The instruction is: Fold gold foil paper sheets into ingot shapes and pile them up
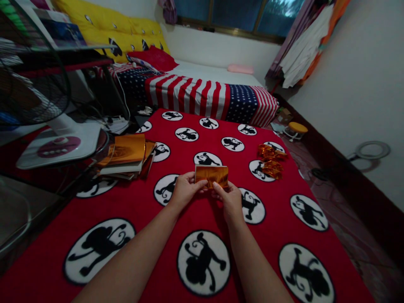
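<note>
Between my two hands is a sheet of shiny orange-gold foil paper (212, 173), folded into a small rectangle with a pale edge along its top. My left hand (186, 189) grips its left end, thumb on the front face. On the right end, my right hand (229, 198) pinches it the same way, the two thumbs nearly meeting near the lower edge. The fingers behind the paper are partly hidden. A stack of foil sheets (128, 149) with pale sheets under it lies to the left. Folded shiny foil pieces (272, 162) lie in a heap to the right.
The red blanket (139, 235) with monkey prints spreads under my hands. A fan (59, 143) stands at the left by a desk. Behind is a bed with a flag-patterned cover (202, 94). A yellow stool (297, 127) and a ring-shaped stand (372, 150) are on the right.
</note>
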`<state>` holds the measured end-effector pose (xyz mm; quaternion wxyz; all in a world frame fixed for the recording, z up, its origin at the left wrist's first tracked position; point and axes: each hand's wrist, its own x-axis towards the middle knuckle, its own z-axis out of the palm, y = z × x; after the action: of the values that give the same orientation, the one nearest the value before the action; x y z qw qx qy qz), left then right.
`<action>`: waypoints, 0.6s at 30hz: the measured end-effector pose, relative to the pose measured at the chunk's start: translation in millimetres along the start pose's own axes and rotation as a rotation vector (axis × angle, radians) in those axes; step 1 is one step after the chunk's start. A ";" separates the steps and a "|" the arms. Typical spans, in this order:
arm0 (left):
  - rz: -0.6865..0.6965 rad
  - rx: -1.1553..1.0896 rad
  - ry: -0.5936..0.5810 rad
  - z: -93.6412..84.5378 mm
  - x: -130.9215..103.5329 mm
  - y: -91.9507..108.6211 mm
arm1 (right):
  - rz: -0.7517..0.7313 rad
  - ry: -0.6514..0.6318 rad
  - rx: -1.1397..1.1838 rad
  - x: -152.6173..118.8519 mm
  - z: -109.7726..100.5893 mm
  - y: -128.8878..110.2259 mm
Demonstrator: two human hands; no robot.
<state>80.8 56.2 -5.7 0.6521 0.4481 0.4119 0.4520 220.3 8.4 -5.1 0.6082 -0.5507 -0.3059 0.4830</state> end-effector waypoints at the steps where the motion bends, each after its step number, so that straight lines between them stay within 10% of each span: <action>1: 0.003 0.010 0.000 -0.4 0.2 -0.2 | 0.009 -0.007 -0.003 0.3 -1.0 -0.2; 18: 0.082 0.305 -0.033 -9.1 4.6 -4.3 | -0.098 0.073 -0.091 12.0 -21.5 -0.3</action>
<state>74.3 61.8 -12.8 0.5642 0.5658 0.4463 0.4029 244.0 11.4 -11.1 0.6161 -0.5793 -0.3318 0.4181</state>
